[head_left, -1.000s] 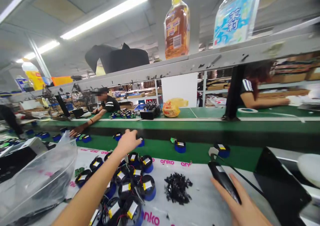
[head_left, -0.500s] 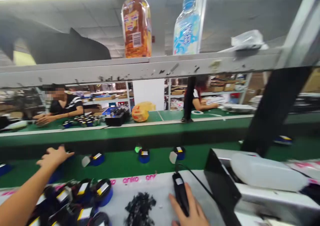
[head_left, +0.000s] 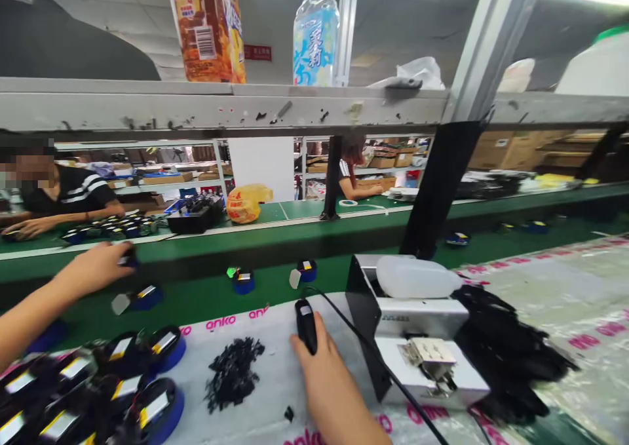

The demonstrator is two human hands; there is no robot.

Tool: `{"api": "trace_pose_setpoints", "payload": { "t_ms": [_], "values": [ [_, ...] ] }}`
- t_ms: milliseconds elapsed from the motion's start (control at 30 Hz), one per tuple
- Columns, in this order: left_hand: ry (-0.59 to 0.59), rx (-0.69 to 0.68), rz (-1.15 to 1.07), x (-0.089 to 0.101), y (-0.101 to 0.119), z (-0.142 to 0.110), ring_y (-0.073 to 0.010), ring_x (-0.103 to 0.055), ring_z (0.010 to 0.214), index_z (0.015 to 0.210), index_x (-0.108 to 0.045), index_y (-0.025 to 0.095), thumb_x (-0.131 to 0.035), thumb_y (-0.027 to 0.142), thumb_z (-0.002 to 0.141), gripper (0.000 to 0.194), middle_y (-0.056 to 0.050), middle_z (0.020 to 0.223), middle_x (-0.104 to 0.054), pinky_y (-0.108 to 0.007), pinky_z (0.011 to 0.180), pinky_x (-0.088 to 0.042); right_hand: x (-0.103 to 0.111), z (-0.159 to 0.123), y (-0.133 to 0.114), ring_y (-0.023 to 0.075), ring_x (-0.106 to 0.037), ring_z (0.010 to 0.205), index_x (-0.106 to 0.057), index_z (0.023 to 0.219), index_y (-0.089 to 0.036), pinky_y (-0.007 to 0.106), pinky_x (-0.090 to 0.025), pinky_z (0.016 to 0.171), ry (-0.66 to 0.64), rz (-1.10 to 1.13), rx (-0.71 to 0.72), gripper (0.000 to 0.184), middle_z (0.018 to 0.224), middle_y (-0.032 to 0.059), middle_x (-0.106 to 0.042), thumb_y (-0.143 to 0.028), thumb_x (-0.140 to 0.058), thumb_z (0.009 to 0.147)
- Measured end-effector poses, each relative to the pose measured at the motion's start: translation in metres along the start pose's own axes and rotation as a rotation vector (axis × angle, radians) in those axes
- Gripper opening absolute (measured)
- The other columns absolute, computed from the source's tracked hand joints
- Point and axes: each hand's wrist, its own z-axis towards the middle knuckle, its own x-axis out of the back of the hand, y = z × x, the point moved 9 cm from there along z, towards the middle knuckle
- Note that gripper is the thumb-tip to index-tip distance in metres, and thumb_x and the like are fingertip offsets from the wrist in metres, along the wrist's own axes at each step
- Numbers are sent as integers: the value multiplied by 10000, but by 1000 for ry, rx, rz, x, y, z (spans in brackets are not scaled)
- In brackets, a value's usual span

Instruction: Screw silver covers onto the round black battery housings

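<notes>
My left hand is raised over the near edge of the green conveyor at the left. Its fingers are closed on a dark blue round part, mostly hidden by the hand. On the plastic-covered bench, my right hand is wrapped round a black corded handheld tool with a small white label. Several blue round units with silver, yellow-edged cells lie grouped at the lower left. Between them and my right hand is a heap of small black scraps.
A metal-and-black machine with a white translucent bottle on top stands to the right, beside a black pile. More units, including one blue unit, sit on the belt. Overhead runs a shelf; co-workers sit across.
The view has swung right, bringing the machine and black pile further into sight. My left hand has lifted with a blue part in its fingers. My right hand still holds the tool.
</notes>
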Motion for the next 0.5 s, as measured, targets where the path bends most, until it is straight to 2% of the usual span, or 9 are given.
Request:
{"api": "trace_pose_setpoints", "payload": {
  "t_ms": [67, 133, 233, 333, 400, 467, 500],
  "values": [
    [-133, -147, -52, -3, 30, -20, -263, -660, 1045, 1189, -652, 82, -594, 173, 934, 277, -43, 1088, -676, -373, 961, -496, 6, -3, 4, 418, -430, 1397, -603, 1387, -246, 436, -528, 1005, 5, 31, 4, 834, 1627, 208, -255, 167, -516, 668],
    [-252, -322, -142, -9, 79, -55, -238, -622, 1145, 1281, -628, 155, -645, 220, 887, 399, -33, 1215, -643, -300, 1030, -437, 13, -5, 9, 442, -366, 1425, -622, 1369, -208, 485, -510, 1024, 29, 51, -3, 792, 1612, 221, -285, 175, -472, 692],
    [-426, -505, -273, -33, 159, -127, -207, -666, 1069, 1249, -664, 288, -758, 280, 788, 470, -11, 1201, -654, -247, 958, -483, 23, -7, 16, 460, -357, 1424, -663, 1320, -182, 554, -496, 1025, 85, 72, -19, 723, 1576, 227, -365, 165, -415, 737],
    [-536, -595, -345, -65, 220, -193, -253, -716, 942, 1250, -673, 285, -801, 299, 742, 525, -69, 1214, -654, -304, 834, -557, 38, -9, 15, 431, -373, 1432, -655, 1316, -136, 552, -447, 1079, 152, 96, 8, 628, 1552, 238, -400, 117, -409, 797],
    [-566, -621, -379, -81, 240, -217, -315, -708, 1015, 1295, -651, 285, -807, 344, 745, 575, -113, 1315, -616, -376, 876, -558, 50, -11, 12, 380, -411, 1424, -619, 1343, -104, 506, -424, 1113, 186, 122, 51, 544, 1538, 233, -420, 46, -397, 869],
    [-569, -596, -447, -86, 240, -217, -339, -680, 1102, 1384, -580, 299, -837, 442, 705, 740, -126, 1449, -537, -393, 923, -544, 59, -15, 6, 300, -497, 1368, -606, 1344, -116, 422, -442, 1108, 193, 155, 110, 482, 1485, 192, -501, -22, -378, 930],
    [-563, -559, -482, -85, 235, -210, -323, -683, 1100, 1405, -560, 296, -819, 480, 720, 755, -117, 1458, -540, -373, 920, -544, 62, -17, 2, 256, -548, 1317, -616, 1328, -139, 372, -459, 1088, 188, 173, 144, 455, 1433, 160, -560, -51, -371, 954]
  ]
}}
